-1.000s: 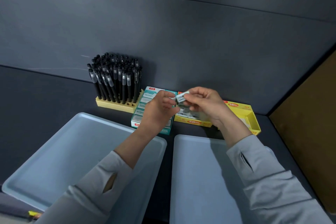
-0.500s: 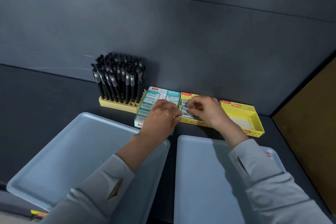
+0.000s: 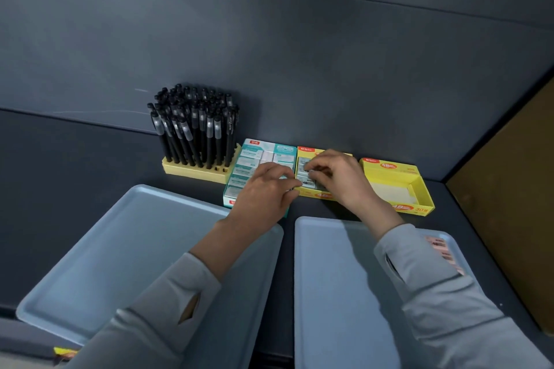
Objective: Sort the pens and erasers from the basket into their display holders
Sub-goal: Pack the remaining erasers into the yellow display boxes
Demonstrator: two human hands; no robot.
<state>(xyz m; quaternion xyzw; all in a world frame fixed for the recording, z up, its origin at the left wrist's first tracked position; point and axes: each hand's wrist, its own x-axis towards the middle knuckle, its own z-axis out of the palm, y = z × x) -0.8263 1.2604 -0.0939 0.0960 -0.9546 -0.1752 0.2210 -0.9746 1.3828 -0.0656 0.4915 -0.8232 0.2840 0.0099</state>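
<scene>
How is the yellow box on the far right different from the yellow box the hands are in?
The right yellow box looks nearly empty, showing just its pale bottom; the middle yellow box has small wrapped erasers packed in rows. No hand touches the right box, while the right hand and left hand reach into or beside the middle one. Both are open yellow cardboard trays with orange labels, standing against the wall.

Light grey long sleeves [image 3: 168,302], each with a small slit.
</scene>
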